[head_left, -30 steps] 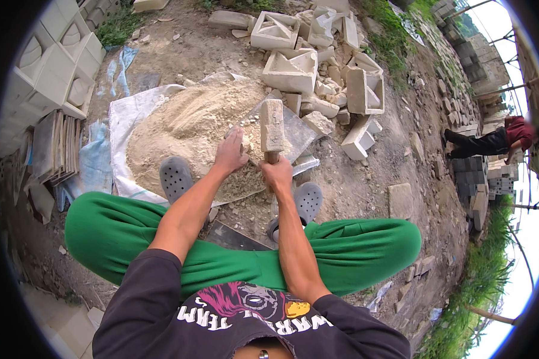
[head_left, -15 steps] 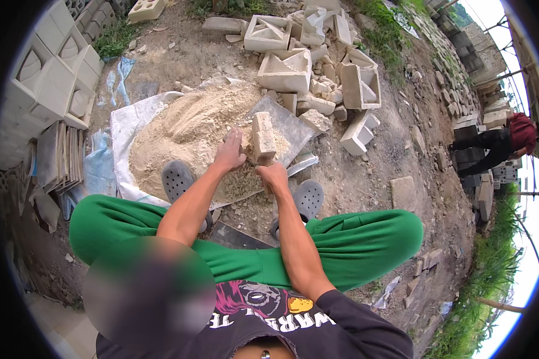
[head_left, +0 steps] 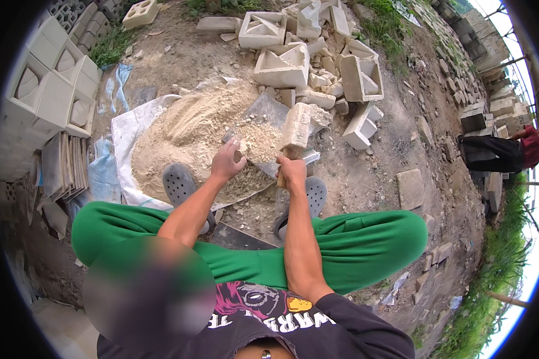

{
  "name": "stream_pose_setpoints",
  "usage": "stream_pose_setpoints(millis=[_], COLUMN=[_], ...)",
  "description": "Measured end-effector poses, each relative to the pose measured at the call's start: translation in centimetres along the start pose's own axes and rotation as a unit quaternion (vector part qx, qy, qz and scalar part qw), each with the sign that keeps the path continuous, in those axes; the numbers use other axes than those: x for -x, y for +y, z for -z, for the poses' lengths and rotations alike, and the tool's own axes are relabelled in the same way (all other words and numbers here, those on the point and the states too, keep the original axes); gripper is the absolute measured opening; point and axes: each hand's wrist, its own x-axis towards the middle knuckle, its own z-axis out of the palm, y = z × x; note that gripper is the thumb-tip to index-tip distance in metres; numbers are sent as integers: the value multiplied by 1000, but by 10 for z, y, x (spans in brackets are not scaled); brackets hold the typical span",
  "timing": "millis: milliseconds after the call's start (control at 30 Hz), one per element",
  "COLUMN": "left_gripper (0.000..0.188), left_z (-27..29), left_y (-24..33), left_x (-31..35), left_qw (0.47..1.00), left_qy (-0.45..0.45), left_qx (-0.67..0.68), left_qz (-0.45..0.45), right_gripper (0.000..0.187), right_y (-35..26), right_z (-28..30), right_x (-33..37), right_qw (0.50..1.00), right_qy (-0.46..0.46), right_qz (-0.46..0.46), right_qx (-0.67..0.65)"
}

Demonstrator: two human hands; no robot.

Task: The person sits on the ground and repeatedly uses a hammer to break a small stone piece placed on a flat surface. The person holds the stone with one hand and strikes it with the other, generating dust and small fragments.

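My right hand (head_left: 292, 171) is wrapped round the short handle of a dusty, pale mallet with a blocky head (head_left: 296, 126). The mallet is held over the right edge of a dark flat slab (head_left: 265, 107). To its left, my left hand (head_left: 224, 163) is at the near side of the crushed rubble, thumb and fingers apart and curved. A small grey piece (head_left: 228, 136) lies by its fingertips; whether they touch it, I cannot tell. Pale crumbs (head_left: 259, 140) cover the slab's near part. A heap of sandy powder (head_left: 188, 122) lies on a white sack (head_left: 123, 128).
Broken decorative blocks (head_left: 281, 66) and chunks are piled beyond the slab. Stacked pale blocks (head_left: 57, 84) and thin boards (head_left: 66, 164) stand at left. My clogs (head_left: 179, 181) flank the work spot. At far right another person (head_left: 497, 152) stands among blocks.
The mallet has swung right, away from over the slab, uncovering crumbled pieces there. My left hand has shifted slightly nearer to me, its fingers more curled. The other person stands more upright.
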Motion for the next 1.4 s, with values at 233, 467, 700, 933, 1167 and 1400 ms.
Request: stream_pose_setpoints(millis=[233, 467, 700, 933, 1167, 1400], left_gripper=[54, 56, 52, 51, 52, 51], left_z=[-10, -20, -10, -9, -6, -7], left_y=[10, 19, 2, -17, -14, -19], left_x=[1, -31, -21, -4, -3, 1], left_qw=[1000, 1000, 997, 996, 996, 995], left_qy=[7, -10, 65, 81, 54, 56], left_qx=[17, 19, 50, 37, 56, 61], left_qz=[-2, -10, 0, 32, 52, 56], right_gripper=[35, 36, 35, 34, 43, 29], right_y=[2, -9, -81, -2, 7, -19], right_z=[-5, -16, -10, -46, -31, -45], right_x=[-7, 2, 41, 25, 4, 23], right_qw=[1000, 994, 954, 944, 968, 946], right_qy=[-16, -38, -49, -11, -22, 19], right_qz=[-2, 61, 252, 167, 109, 282], right_qx=[22, 85, 153, 285, 223, 156])
